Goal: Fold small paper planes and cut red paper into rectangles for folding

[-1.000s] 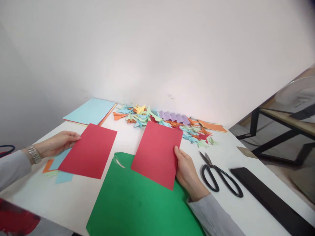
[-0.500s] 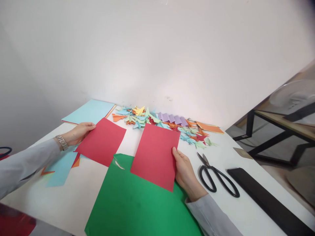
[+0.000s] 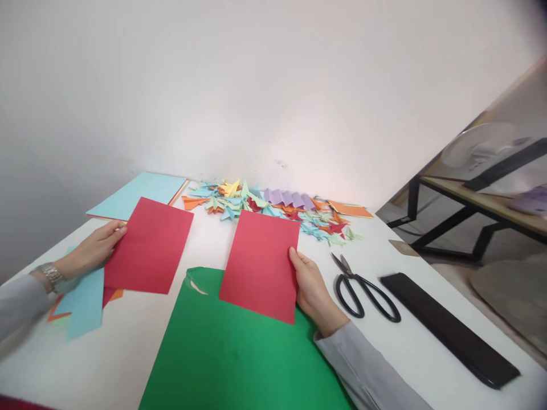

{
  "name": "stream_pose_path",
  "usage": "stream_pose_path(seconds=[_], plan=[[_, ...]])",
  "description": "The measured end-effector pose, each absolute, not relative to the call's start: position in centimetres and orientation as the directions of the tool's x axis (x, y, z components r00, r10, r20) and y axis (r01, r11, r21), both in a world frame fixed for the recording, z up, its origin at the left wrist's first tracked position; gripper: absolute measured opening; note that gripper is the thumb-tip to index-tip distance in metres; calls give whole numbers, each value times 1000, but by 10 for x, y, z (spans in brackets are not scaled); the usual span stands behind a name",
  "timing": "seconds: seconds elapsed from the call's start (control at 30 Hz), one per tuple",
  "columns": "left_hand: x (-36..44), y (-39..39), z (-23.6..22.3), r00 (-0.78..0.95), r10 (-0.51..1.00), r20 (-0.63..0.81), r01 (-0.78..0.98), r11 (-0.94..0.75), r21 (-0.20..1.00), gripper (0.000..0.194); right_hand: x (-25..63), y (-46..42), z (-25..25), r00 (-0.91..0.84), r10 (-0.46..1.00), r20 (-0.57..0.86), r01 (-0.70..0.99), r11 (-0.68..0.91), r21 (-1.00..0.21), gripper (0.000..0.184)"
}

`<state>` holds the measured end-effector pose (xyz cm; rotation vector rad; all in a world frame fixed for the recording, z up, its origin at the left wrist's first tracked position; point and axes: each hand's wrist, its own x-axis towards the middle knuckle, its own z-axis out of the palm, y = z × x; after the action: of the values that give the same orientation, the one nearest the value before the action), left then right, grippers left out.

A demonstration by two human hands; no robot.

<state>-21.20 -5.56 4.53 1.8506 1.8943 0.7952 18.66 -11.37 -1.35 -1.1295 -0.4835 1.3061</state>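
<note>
My left hand (image 3: 94, 246) pinches the left edge of a red sheet of paper (image 3: 149, 246), thumb on top. The sheet is held up over the table's left side, above light blue paper pieces (image 3: 88, 304). A second red sheet of paper (image 3: 260, 265) is in my right hand (image 3: 311, 287), gripped by its right edge. That sheet hangs over the far part of a green sheet (image 3: 239, 347) with a torn spot near its far left corner. Fingers of both hands are partly hidden behind the paper.
Folded paper shapes (image 3: 239, 199) in several colours lie along the wall, beside a pleated purple strip (image 3: 288, 199). Black-handled scissors (image 3: 363, 287) and a long black object (image 3: 448, 327) lie to the right. A light blue paper stack (image 3: 137, 193) is at the far left; orange paper (image 3: 351, 209) lies farther right.
My left hand has moved left and toward me, and its red sheet now stands more upright, farther from the other sheet. My right hand keeps its sheet over the green one. The view has shifted slightly.
</note>
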Motion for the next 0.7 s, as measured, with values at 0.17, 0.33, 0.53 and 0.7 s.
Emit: stream_pose_path(seconds=[0.17, 0.33, 0.53, 0.7], plan=[[-220, -34, 45, -95, 994, 55, 801, 43, 597, 26, 187, -114, -13, 274, 918, -285, -489, -122, -864, 22], [-211, -24, 57, -147, 987, 60, 837, 91, 540, 37, 186, -114, -12, 285, 917, -278, -481, -114, -870, 25], [-141, -37, 71, 184, 971, 154, 834, -237, 498, 49, 184, -115, -7, 251, 939, -235, -469, -95, -878, 30], [-63, -45, 38, 732, 611, 301, 492, -780, 387, 57, 184, -117, -5, 230, 946, -227, -466, -98, -879, 30]])
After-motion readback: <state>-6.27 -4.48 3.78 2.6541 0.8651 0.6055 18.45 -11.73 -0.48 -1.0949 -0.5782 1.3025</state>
